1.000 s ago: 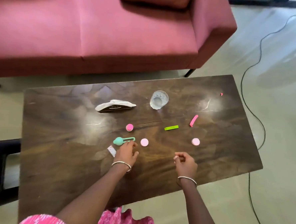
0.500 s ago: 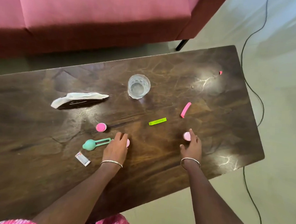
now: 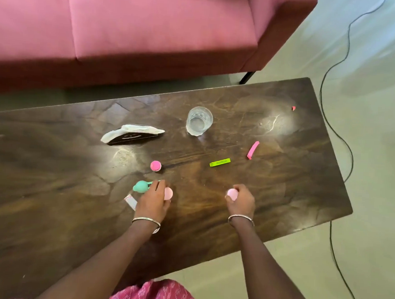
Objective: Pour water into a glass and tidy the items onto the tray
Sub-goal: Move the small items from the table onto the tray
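A clear glass [image 3: 199,121] stands on the dark wooden table [image 3: 282,189] toward the far side. My left hand [image 3: 154,198] grips a pale pink round cap [image 3: 168,193] near the table's middle; a teal clip [image 3: 143,186] lies just under its fingers. My right hand [image 3: 240,201] pinches a second pale pink cap [image 3: 232,194]. A brighter pink cap [image 3: 155,165] sits alone beyond the left hand. A green strip [image 3: 219,162] and a pink strip [image 3: 253,150] lie to the right. No tray or water vessel is in view.
A white napkin in a dark holder [image 3: 132,134] stands at the left rear. A small white packet [image 3: 131,201] lies by my left wrist. A tiny pink scrap [image 3: 293,108] sits at the far right corner. A pink sofa [image 3: 130,29] is behind; a black cable [image 3: 333,111] runs on the floor.
My right hand reached to the right pink cap and picked it up. My left hand shifted from the teal clip onto the other pink cap and took hold of it.
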{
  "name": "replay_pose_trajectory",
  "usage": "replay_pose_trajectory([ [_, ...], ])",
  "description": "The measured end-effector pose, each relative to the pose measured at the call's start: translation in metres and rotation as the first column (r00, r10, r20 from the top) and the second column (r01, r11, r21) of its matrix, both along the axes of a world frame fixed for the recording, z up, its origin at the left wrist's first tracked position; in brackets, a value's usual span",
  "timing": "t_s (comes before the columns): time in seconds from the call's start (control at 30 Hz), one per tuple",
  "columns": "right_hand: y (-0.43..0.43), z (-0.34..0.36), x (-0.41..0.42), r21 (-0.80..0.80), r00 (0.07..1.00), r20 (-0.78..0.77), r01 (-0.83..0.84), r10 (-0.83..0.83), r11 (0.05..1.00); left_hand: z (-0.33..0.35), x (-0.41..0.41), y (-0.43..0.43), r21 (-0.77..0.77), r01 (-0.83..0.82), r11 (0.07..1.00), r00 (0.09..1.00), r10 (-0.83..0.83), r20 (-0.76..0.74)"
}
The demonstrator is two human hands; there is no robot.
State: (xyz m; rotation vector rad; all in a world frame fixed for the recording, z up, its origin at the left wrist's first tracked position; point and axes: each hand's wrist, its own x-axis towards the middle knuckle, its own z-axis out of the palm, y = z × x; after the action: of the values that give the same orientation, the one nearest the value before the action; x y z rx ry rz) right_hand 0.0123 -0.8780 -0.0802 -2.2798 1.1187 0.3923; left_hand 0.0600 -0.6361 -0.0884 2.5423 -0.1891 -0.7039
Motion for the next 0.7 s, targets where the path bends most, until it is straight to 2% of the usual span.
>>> replay_pose_trajectory([
  [0.2, 0.084, 0.051, -0.037, 0.083, 0.991, 0.133, 0.018, -0.029, 0.996, 0.052, -0.041, 0.050, -0.030, -0.085, 0.996, 0.993, 0.087, 0.081],
  [0.43, 0.193, 0.113, -0.096, 0.104, 0.947, 0.313, -0.107, 0.070, 0.989, 0.113, -0.124, 0.132, -0.187, -0.240, 0.953, 0.944, 0.274, 0.184],
  [0.7, 0.305, 0.160, -0.153, 0.104, 0.858, 0.468, -0.292, 0.212, 0.951, 0.158, -0.208, 0.232, -0.281, -0.410, 0.868, 0.834, 0.481, 0.269],
])
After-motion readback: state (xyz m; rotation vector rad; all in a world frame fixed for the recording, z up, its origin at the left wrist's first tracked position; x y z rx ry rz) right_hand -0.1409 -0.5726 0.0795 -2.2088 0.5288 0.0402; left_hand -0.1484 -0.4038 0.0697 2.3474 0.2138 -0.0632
